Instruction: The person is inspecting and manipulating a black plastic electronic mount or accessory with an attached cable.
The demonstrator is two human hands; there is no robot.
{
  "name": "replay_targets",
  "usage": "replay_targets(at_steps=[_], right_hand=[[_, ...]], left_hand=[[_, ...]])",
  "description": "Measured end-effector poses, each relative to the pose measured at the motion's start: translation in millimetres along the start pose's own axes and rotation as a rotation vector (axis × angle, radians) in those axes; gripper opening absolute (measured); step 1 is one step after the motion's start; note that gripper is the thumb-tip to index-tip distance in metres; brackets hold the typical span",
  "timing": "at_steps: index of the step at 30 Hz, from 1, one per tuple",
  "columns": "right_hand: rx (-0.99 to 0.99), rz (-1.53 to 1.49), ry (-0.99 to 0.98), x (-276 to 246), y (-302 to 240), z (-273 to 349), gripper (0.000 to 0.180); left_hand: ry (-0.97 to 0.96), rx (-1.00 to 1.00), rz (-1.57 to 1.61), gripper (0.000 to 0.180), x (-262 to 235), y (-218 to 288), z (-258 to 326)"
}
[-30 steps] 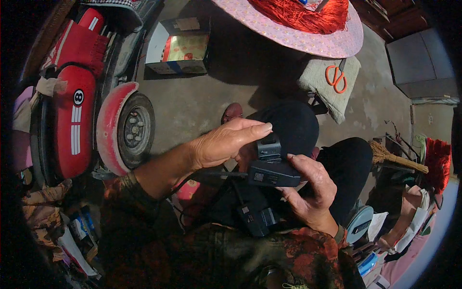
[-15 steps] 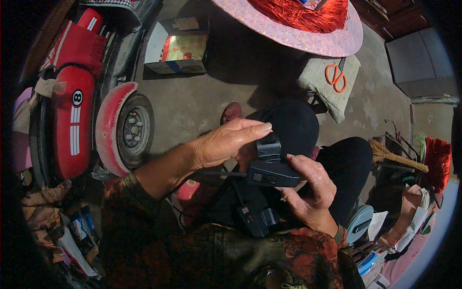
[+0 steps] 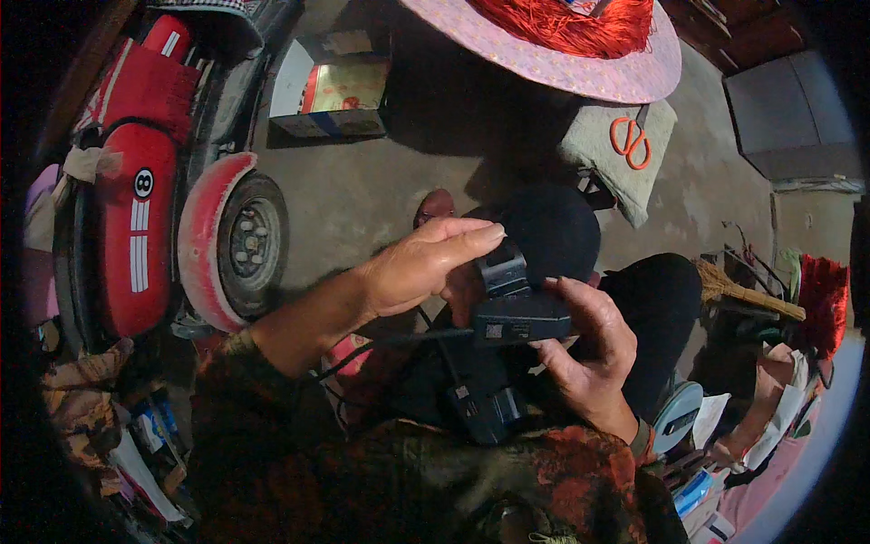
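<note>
Above my lap is a black box-shaped device (image 3: pixel 518 319) with a black curved clip-like part (image 3: pixel 501 272) on its far side. A cable leaves the device's left end. My right hand (image 3: pixel 594 349) is closed on its right end, thumb below and fingers along the far side. Around the curved part, my left hand (image 3: pixel 421 267) has its thumb stretched over the top and its other fingers partly hidden behind. A second, similar black device (image 3: pixel 485 412) with its own cable rests on my lap, dark against the trousers.
To the left stands a red vehicle (image 3: pixel 140 236) with a wheel (image 3: pixel 249 240). An open cardboard box (image 3: pixel 340 122) sits ahead. Orange-handled scissors (image 3: pixel 632 145) lie on a pale cloth-covered seat (image 3: pixel 589 136), near a pink round tray (image 3: pixel 535 68) of red strands. A straw broom (image 3: pixel 752 295) is at right.
The held device has shifted slightly right and tilted, its right end rising. Its cable now bows more visibly at the left. Both hands keep their hold.
</note>
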State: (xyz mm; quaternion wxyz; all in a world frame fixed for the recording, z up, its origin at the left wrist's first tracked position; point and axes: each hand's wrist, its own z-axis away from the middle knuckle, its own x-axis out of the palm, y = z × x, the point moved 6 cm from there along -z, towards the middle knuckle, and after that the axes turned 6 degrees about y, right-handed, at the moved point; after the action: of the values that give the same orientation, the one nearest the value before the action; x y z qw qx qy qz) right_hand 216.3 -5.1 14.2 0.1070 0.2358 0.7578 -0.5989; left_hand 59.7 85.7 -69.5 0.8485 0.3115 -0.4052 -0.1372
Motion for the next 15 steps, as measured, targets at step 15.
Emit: replay_targets(at_steps=[15], right_hand=[[0.314, -0.294, 0.019, 7, 14, -7, 0.053]], left_hand=[[0.132, 0.099, 0.278, 0.046, -15, 5, 12]])
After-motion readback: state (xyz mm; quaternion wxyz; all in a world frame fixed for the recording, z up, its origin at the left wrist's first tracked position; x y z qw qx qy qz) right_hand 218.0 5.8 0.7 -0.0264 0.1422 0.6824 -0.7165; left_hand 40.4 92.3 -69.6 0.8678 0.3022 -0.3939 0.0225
